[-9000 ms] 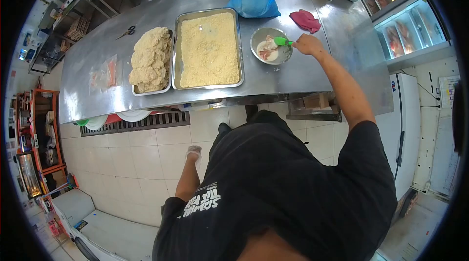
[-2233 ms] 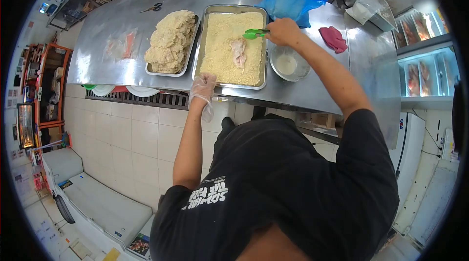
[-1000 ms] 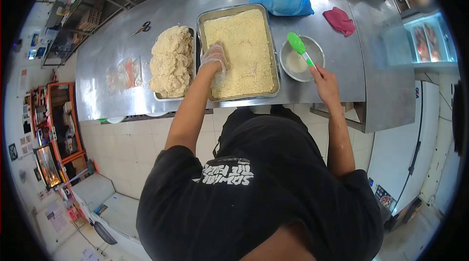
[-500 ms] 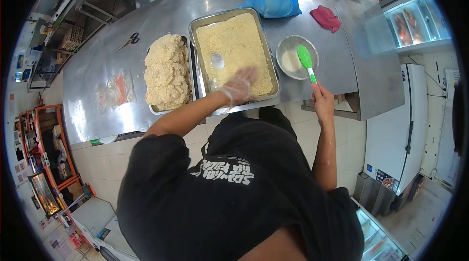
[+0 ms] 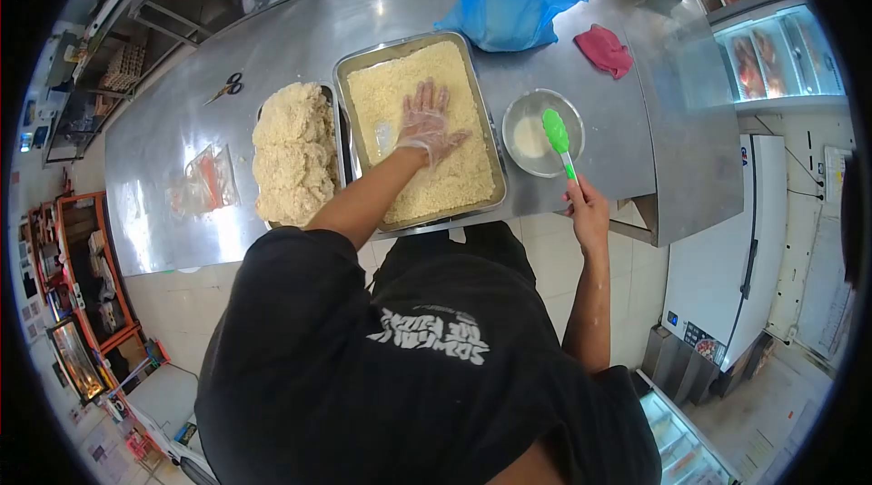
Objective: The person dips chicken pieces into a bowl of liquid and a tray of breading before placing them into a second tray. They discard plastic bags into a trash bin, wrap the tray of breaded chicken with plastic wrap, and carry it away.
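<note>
My left hand (image 5: 427, 129), in a clear plastic glove, lies flat with fingers spread on pale yellow breadcrumbs (image 5: 454, 185) that fill a deep metal tray (image 5: 342, 85). A small bare patch of the tray's bottom shows left of the glove. Ungloved, my right hand (image 5: 589, 211) grips the handle of green-tipped tongs (image 5: 556, 133). Their green head is over a steel bowl (image 5: 518, 113) with a whitish liquid in it. Left of the crumbs, a second tray holds a heap of breaded pieces (image 5: 292, 153).
Behind the bowl stand a blue plastic bag (image 5: 513, 17) and a crumpled red cloth (image 5: 603, 51). Scissors (image 5: 227, 88) and a clear plastic packet (image 5: 207, 180) lie on the left of the steel table (image 5: 163, 140). A white freezer (image 5: 718, 258) is at the right.
My left hand has moved from the near part of the crumbs farther up the tray and now lies flat. My right hand still holds the tongs by the bowl. The view has shifted slightly.
</note>
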### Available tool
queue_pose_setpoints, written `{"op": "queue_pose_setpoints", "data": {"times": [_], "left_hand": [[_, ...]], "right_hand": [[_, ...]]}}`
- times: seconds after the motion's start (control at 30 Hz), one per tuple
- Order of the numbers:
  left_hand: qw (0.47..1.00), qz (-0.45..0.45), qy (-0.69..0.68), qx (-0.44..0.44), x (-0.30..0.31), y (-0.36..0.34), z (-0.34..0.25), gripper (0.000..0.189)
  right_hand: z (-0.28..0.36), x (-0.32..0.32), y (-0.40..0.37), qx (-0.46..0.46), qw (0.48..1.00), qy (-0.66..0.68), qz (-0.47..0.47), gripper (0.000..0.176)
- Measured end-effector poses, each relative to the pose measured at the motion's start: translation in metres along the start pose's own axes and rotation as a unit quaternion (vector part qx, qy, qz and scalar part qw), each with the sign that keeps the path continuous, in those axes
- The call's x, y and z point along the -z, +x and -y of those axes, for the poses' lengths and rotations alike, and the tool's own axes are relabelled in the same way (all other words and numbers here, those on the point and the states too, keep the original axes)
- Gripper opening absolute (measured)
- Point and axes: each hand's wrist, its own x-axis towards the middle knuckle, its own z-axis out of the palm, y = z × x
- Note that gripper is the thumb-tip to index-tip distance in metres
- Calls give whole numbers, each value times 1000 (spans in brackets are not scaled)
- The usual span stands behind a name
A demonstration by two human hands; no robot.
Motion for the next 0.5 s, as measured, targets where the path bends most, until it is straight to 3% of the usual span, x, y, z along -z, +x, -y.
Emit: {"op": "queue_pose_setpoints", "data": {"times": [0.33, 0.4, 0.5], "left_hand": [[998, -25, 20, 62, -5, 49, -3, 88], [993, -98, -4, 70, -17, 39, -2, 85], [985, -68, -76, 136, -18, 51, 4, 80]], "right_hand": [[-7, 6, 45, -28, 997, -64, 15, 34], [-10, 13, 44, 14, 982, -183, 37, 37], [-24, 13, 54, 68, 978, -196, -10, 39]]}}
